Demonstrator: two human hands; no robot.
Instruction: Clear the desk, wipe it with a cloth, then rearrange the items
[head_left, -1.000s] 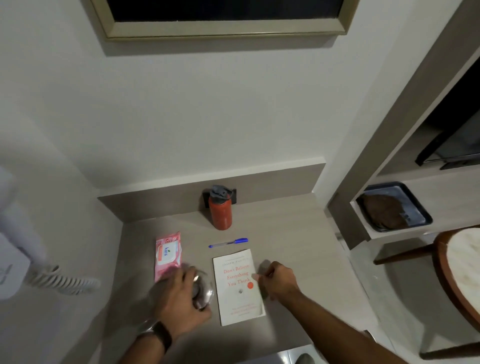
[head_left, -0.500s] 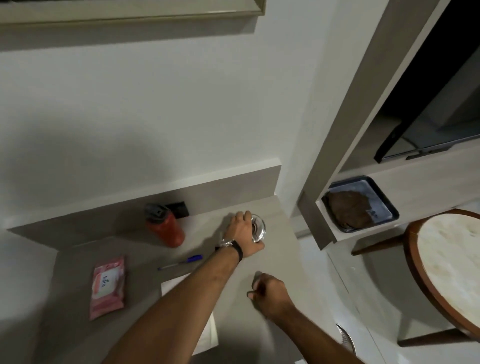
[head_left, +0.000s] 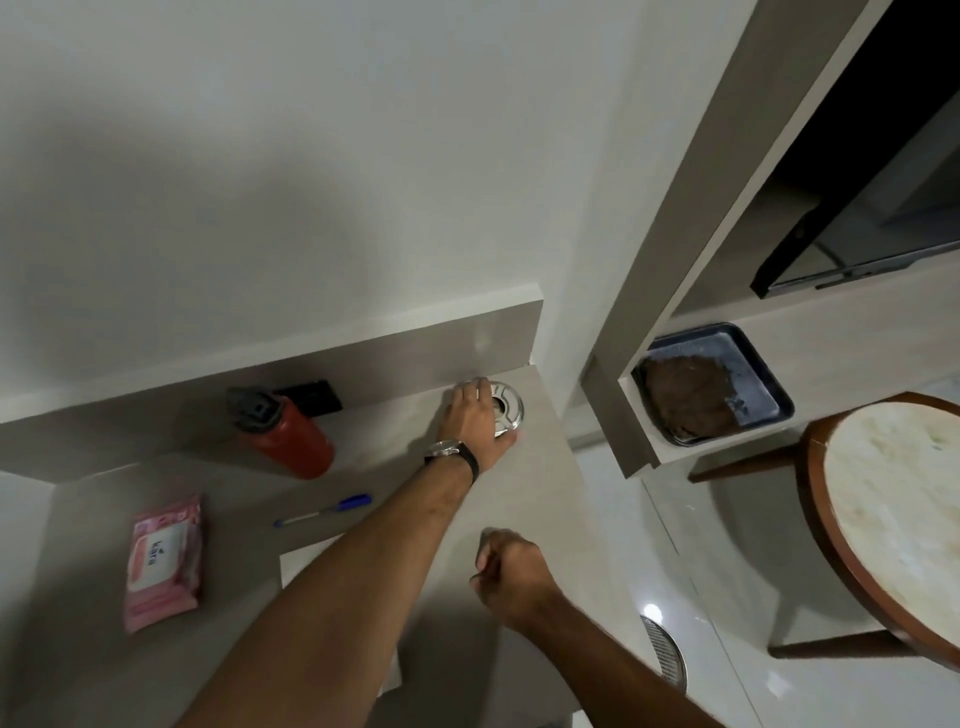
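My left hand (head_left: 470, 421) reaches across to the far right corner of the grey desk (head_left: 524, 499) and grips a round shiny glass dish (head_left: 509, 410) that rests on the desk by the back panel. My right hand (head_left: 511, 577) is a closed fist over the desk's right front part, with nothing seen in it. A red bottle (head_left: 293, 441) stands at the back. A blue pen (head_left: 327, 512) lies in front of it. A pink wipes pack (head_left: 161, 561) lies at the left. My left forearm mostly hides a white book (head_left: 306, 564).
To the right, a shelf holds a dark tray (head_left: 769, 374) with a brown cloth (head_left: 685, 400) in it. A black screen (head_left: 857, 218) sits above. A round wood-rimmed table (head_left: 893, 509) stands at the right over the shiny floor, near a floor drain (head_left: 667, 654).
My left hand carried the glass dish from the desk's left front to its far right corner. My view swung to the right. The right fist stayed beside the book.
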